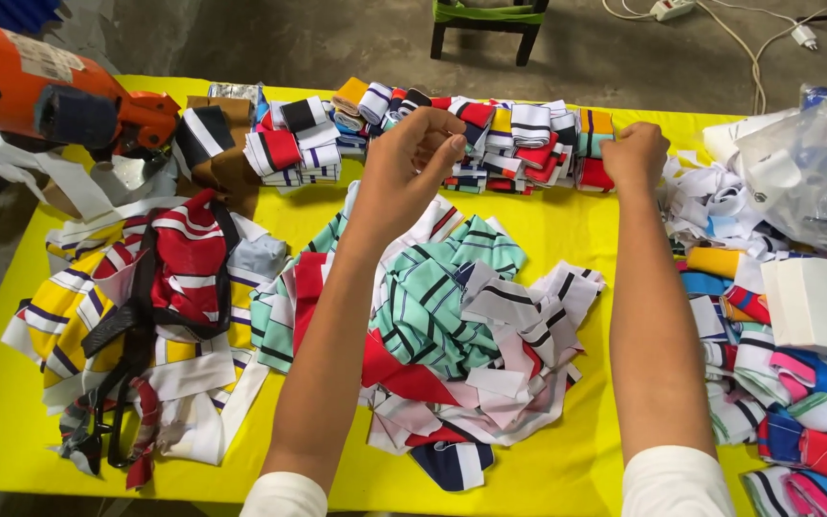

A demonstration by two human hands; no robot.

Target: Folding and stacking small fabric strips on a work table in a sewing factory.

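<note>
I see my left hand (pixel 415 153) with fingers pinched together, empty; my right hand (pixel 636 153) is fisted just above the folded striped strips (pixel 528 144).

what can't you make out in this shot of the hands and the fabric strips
- Head view: whatever the right hand grips is hidden inside its closed fist.
- Head view: the left hand has curled fingers that hide anything pinched between them.
- Head view: the orange power tool is cut off by the left edge.
- Head view: the chair is cut by the top edge.
- Head view: the plastic bag blurs its contents.
</note>
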